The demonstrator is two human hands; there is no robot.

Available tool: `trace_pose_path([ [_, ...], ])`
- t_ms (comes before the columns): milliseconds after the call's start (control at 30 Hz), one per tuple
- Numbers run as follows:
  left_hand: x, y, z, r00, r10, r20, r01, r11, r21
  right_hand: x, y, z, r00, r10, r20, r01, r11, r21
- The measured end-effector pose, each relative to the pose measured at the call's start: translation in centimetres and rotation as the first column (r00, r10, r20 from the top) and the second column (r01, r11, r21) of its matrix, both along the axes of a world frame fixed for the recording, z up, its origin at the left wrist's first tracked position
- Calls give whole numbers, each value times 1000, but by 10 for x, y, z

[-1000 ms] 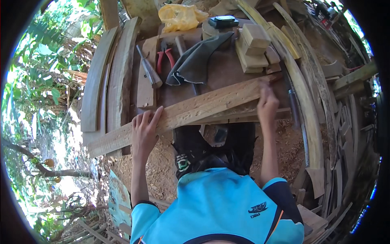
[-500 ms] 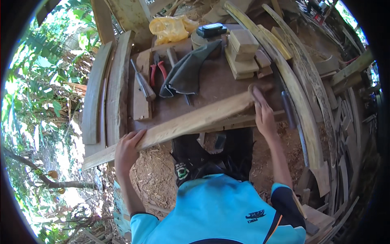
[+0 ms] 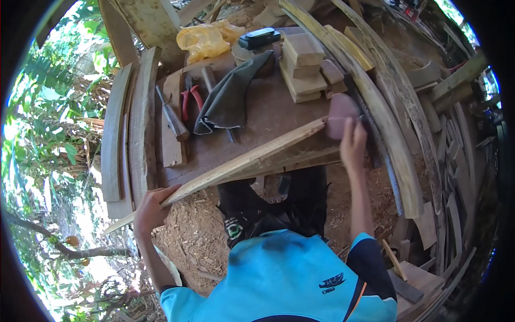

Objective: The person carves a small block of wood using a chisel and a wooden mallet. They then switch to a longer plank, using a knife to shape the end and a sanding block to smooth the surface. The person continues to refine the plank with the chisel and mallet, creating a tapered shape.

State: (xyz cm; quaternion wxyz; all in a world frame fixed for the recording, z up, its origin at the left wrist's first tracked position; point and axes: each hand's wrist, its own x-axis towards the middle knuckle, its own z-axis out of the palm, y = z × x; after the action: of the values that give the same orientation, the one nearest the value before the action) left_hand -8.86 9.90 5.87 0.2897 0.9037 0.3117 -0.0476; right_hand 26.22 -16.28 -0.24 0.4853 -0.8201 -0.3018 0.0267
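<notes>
A long wooden strip (image 3: 252,159) slants across the near edge of the workbench (image 3: 284,107), its narrow edge turned up. My left hand (image 3: 152,211) is closed round it near its lower left end. At the far right end, my right hand (image 3: 353,140) grips a flat reddish-brown sheet (image 3: 341,114) that looks like sandpaper. The sheet is slightly blurred and lies just beyond the strip's tip; whether they touch, I cannot tell. Past the strip lie a dark grey cloth (image 3: 228,99) and a chisel (image 3: 173,121) on a short board (image 3: 173,145).
Red-handled pliers (image 3: 192,101), a yellow plastic bag (image 3: 206,40), a black case (image 3: 259,38) and stacked wood blocks (image 3: 303,70) sit on the bench. Long curved timbers (image 3: 370,102) flank it on the right, upright-looking boards (image 3: 142,123) on the left. Shavings (image 3: 198,231) cover the ground.
The strip has rolled from its broad face to its narrow edge. My right hand has come off its end, with more of the reddish-brown sheet showing. The view has shifted a little.
</notes>
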Motion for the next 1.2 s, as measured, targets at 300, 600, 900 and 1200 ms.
trace_pose_path([
  [300,13,26,2,952,-121,-282,74,982,-171,-36,49,17,862,224,455,-314,940,132],
  [600,17,8,-6,987,-160,-22,157,983,-100,-116,114,24,674,548,495,-499,832,-242],
  [900,6,-64,-1,995,-45,-90,42,999,-30,-18,40,10,720,351,599,-294,936,-194],
  [1200,8,-57,-34,997,-52,52,60,984,-167,-129,89,-17,600,529,600,-507,832,-227],
])
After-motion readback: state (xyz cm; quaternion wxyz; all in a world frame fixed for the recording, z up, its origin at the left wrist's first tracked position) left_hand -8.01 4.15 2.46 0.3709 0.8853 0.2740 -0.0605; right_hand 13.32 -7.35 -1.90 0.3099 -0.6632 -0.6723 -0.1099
